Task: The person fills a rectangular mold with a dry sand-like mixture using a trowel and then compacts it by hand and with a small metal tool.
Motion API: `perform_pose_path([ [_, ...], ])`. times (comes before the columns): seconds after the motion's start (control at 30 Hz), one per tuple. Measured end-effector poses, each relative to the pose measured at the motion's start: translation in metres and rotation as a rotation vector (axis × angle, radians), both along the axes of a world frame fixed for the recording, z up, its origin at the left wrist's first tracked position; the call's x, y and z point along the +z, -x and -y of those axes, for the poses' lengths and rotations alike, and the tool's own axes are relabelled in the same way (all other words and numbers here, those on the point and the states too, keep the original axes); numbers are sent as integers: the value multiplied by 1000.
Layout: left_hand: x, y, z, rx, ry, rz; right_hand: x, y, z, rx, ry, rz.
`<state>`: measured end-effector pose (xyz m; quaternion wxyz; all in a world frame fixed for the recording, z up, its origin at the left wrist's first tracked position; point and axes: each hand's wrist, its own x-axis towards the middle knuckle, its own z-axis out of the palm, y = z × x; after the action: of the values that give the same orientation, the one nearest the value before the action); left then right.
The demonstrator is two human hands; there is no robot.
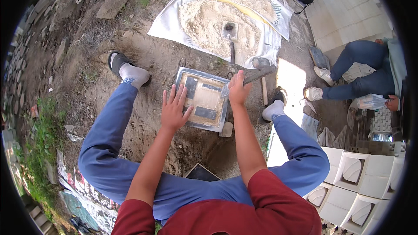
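A square grey metal mould [178, 77] lies on the ground between my feet. Pale powder [207, 97] fills it around several dark rectangular pieces [205, 112]. My left hand [175, 109] is open, fingers spread, over the mould's left edge. At the right edge, my right hand [238, 88] is closed around a long, flat grey scraper-like tool [260, 75]. One end reaches over the mould's rim; the other sticks out to the right. My fingers partly hide its middle. A hammer with a wooden handle [264, 90] lies just right of that hand.
Beyond the mould, white sacks [167, 24] carry heaped pale powder, with a long-handled square scoop [232, 52] on it. Two people sit at the right and top right. Patterned pale blocks [339, 196] stand at the lower right. A stone [112, 7] lies far left.
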<state>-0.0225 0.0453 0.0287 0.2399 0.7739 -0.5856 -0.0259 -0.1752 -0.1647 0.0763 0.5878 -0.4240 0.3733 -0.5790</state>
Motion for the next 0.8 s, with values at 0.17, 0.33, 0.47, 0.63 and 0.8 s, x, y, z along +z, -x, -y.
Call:
perform_pose_path([
  [0.17, 2, 4, 6, -17, -15, 1, -9, 5, 18, 38, 86, -188],
  [0.33, 0, 4, 1, -12, -20, 11, -6, -4, 19, 29, 117, -286],
  [0.47, -5, 0, -5, 0, -55, 18, 12, -11, 0, 29, -25, -8],
  [0.63, 0, 6, 2, -11, -43, -18, 1, 6, 0, 36, -29, -172],
  [0.8, -1, 4, 1, -14, -33, -32, 6, 20, -26, 17, 96, -266],
])
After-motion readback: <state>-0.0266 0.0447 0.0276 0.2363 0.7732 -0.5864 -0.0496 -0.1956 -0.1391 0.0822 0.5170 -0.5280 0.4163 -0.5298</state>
